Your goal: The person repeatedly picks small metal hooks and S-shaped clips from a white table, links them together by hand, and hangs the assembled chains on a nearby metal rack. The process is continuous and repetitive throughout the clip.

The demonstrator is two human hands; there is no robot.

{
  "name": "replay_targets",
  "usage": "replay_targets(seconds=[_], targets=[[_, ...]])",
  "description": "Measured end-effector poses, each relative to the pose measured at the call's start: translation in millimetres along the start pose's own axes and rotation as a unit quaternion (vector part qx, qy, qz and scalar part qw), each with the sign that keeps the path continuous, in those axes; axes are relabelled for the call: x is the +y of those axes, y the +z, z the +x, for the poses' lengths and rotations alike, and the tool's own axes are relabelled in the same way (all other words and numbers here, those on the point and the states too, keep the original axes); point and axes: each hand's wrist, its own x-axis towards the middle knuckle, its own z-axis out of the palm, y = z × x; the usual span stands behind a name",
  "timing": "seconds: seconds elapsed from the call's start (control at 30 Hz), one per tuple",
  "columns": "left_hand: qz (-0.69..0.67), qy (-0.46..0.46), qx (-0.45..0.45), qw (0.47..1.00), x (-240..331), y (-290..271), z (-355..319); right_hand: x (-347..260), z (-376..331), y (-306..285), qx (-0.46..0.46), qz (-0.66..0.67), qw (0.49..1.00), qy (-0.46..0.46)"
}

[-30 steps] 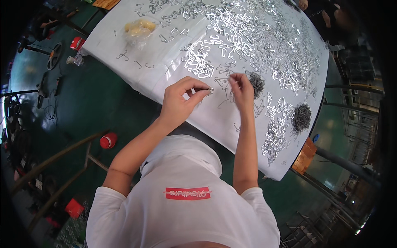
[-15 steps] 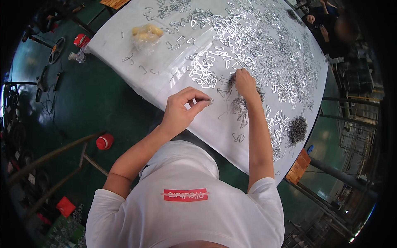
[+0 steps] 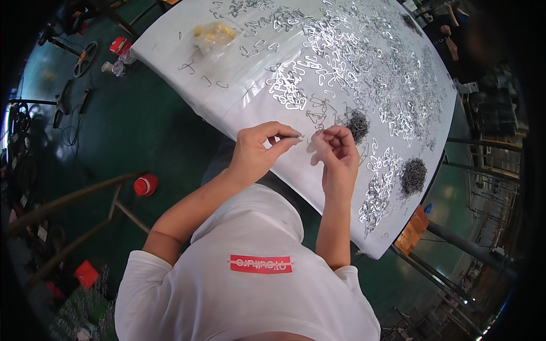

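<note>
Small metal clip (image 3: 300, 136) pinched at the left hand (image 3: 257, 153) fingertips, held just above the white tabletop (image 3: 187, 51). Right hand (image 3: 335, 150) close beside it, fingers curled together; whether it holds anything, cannot tell. Beyond the hands: shiny clips (image 3: 352, 51) spread wide, two dark piles (image 3: 358, 125). Green floor (image 3: 142, 131) to the left, red-capped container (image 3: 145, 185) there.

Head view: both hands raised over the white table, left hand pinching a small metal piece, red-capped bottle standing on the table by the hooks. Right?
Not quite. The red-capped bottle stands on the green floor, left of the white table, not on it. The head view shows this. The left hand does pinch a small metal piece, with the right hand raised beside it.
</note>
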Motion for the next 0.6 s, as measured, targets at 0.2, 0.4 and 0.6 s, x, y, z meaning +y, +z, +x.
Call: replay_targets(seconds=[0.2,0.4,0.6], targets=[[0.021,0.035,0.002,0.999,3,9,-5,-4,-17,13,0.049,0.022,0.998,-0.031],[0.042,0.083,-0.005,0.996,-1,20,-6,2,-20,14,0.095,0.007,0.991,-0.094],[0.157,0.140,0.024,0.977,-64,14,31,2,-23,9,0.116,0.029,0.979,-0.165]])
